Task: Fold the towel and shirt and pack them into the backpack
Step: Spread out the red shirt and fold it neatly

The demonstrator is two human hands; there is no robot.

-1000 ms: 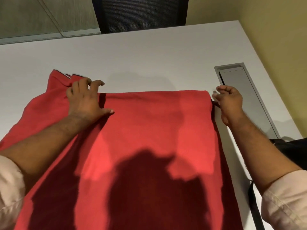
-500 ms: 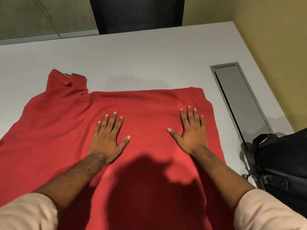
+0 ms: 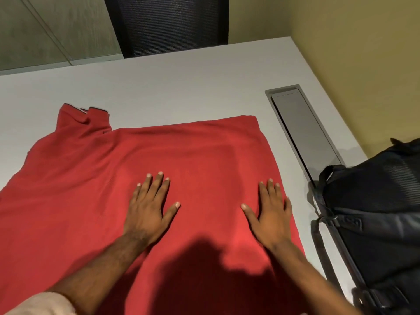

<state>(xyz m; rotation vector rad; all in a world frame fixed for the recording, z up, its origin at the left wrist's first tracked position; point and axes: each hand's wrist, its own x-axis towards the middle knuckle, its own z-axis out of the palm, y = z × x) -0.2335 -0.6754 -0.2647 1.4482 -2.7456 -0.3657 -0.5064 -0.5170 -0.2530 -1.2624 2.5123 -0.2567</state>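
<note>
Red cloth, the shirt point(image 3: 95, 178), lies spread across the near half of the white bench point(image 3: 159, 87), with its collar point(image 3: 84, 114) pointing to the far left and its straight edge running along the far side toward the right. We see our left hand point(image 3: 148, 208) laid palm down on the middle of the shirt, fingers straight and slightly spread, thumb out to the right; its grip is open and holds nothing. Our right hand point(image 3: 271, 214) lies flat in the same way near the shirt's right edge, fingers straight and close together, its grip likewise open, pressing on the cloth. Both forearms reach in from the near edge, and a pale sleeve point(image 3: 41, 303) shows at the lower left. A dark shadow falls over the near part of the shirt between the two arms.

Just beside the shirt's right edge, with a strip of bare bench between them, stands the black backpack point(image 3: 375, 212), its straps point(image 3: 327, 242) hanging on the side that faces the shirt. Beyond the backpack, a long grey cable hatch point(image 3: 302, 133) is set into the bench surface. Past the far edge of the bench we see the dark mesh back of a chair point(image 3: 168, 23), and a yellow wall point(image 3: 363, 53) rises on the right.
</note>
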